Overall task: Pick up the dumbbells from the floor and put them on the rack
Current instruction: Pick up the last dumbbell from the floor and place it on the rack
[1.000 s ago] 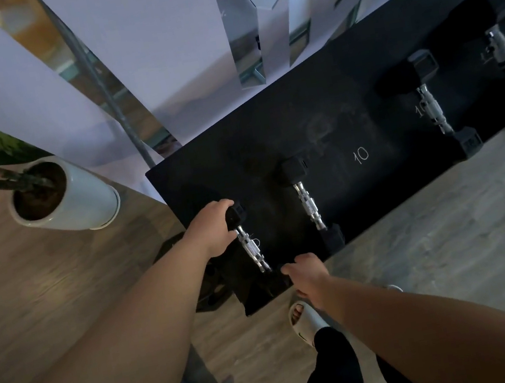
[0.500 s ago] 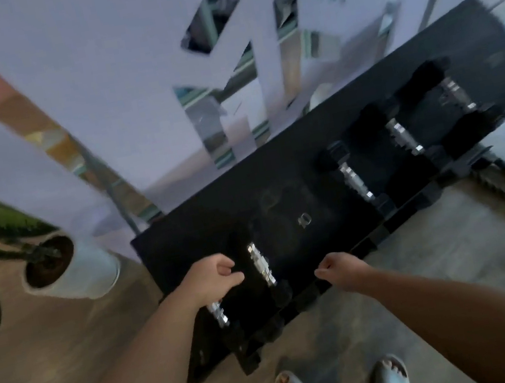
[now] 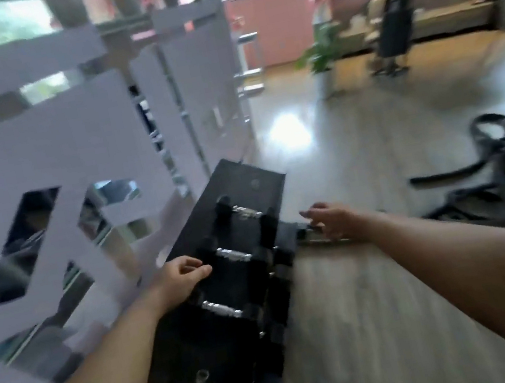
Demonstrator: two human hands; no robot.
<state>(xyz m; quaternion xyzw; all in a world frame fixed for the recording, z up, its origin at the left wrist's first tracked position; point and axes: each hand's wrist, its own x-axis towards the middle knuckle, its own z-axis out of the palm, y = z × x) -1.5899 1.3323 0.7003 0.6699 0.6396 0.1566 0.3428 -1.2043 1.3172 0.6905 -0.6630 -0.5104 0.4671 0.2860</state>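
Three dumbbells (image 3: 233, 255) sit on the black rack (image 3: 242, 179). Her left hand (image 3: 180, 280) hovers loosely curled, empty, just beside them; her right hand (image 3: 334, 220) spreads open over something blurred on the floor (image 3: 366, 306). Reaching mid-turn, she might fumble it.

White cut-out partition (image 3: 75, 148) stands left; potted plant (image 3: 322, 60) on wooden floor (image 3: 379, 287); black straps (image 3: 494, 175) lie right

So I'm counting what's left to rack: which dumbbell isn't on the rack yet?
The dumbbell on the floor under the right hand, beside the rack. The other three visible chrome handles sit up on the rack's black top.
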